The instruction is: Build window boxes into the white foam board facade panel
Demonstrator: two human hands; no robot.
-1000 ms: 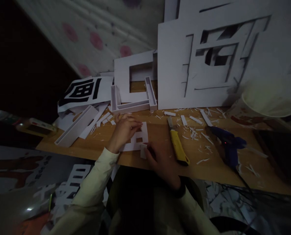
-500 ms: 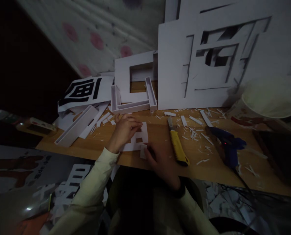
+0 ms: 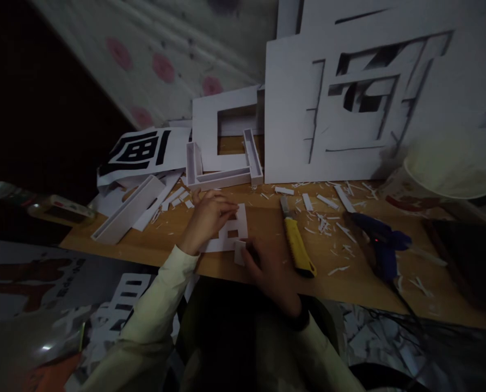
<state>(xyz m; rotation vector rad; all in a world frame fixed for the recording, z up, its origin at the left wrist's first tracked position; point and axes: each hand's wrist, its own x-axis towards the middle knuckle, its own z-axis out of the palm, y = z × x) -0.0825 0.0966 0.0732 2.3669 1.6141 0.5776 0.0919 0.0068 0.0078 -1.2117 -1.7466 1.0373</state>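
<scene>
A flat white board piece with square cutouts (image 3: 241, 222) lies on the wooden table near its front edge. My left hand (image 3: 210, 219) is over its left part, fingers bent and drawn together near the top cutout. What those fingertips hold, if anything, is hidden. Just below the piece, my right hand (image 3: 270, 270) has its thumb and finger closed at the edge of a small white board piece (image 3: 239, 253). To the right of that hand lies a yellow utility knife (image 3: 295, 245), blade pointing away from me.
Behind stand a white frame with box-like strips (image 3: 226, 177) and a large cut white panel (image 3: 289, 109). A blue glue gun (image 3: 383, 242), a paper bucket (image 3: 406, 182) and white scraps (image 3: 323, 223) lie right. On the left are a bottle (image 3: 59, 209), a white trough (image 3: 128, 209) and a printed sheet (image 3: 173, 144).
</scene>
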